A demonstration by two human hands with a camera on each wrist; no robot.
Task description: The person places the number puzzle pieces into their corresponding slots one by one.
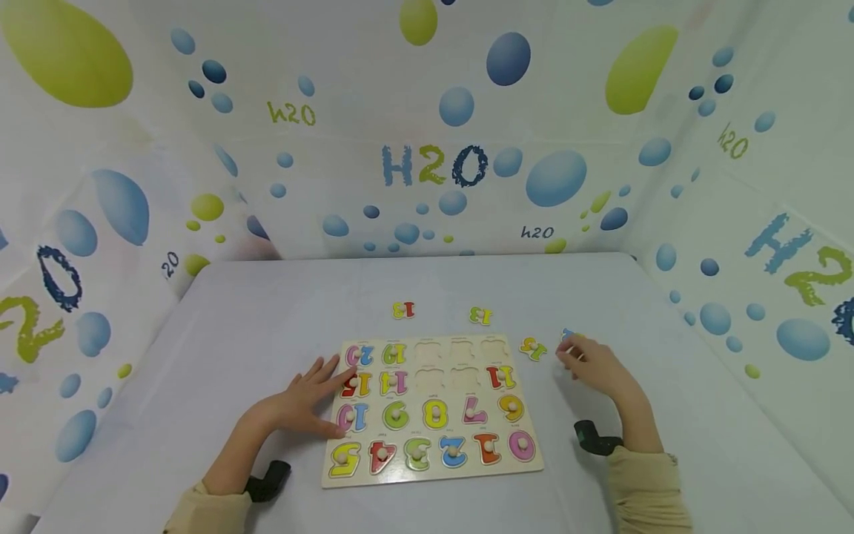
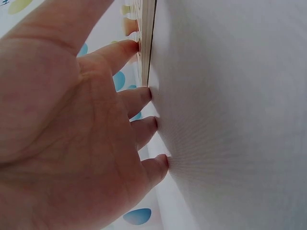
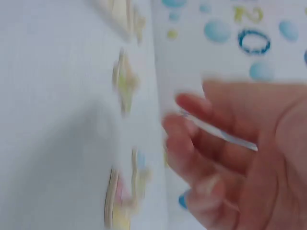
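Note:
A wooden number puzzle board (image 1: 434,437) lies on the table, its knobbed numbers upside down in the head view. My left hand (image 1: 303,400) rests spread at the board's left side, thumb and index finger over its edge; in the left wrist view the other fingertips (image 2: 152,165) touch the cloth. My right hand (image 1: 594,365) hovers right of the board, fingers loosely curled, with no piece seen in it. A blue-and-yellow number piece (image 1: 568,335) is partly hidden behind it. A yellow-green number piece (image 1: 533,348) lies between that hand and the board.
Two more number pieces, a yellow-and-red one (image 1: 403,310) and a green-and-yellow one (image 1: 480,316), lie beyond the board's far edge. Several recesses (image 1: 428,350) in the board hold no piece. A patterned curtain (image 1: 427,111) surrounds the white-covered table (image 1: 267,311).

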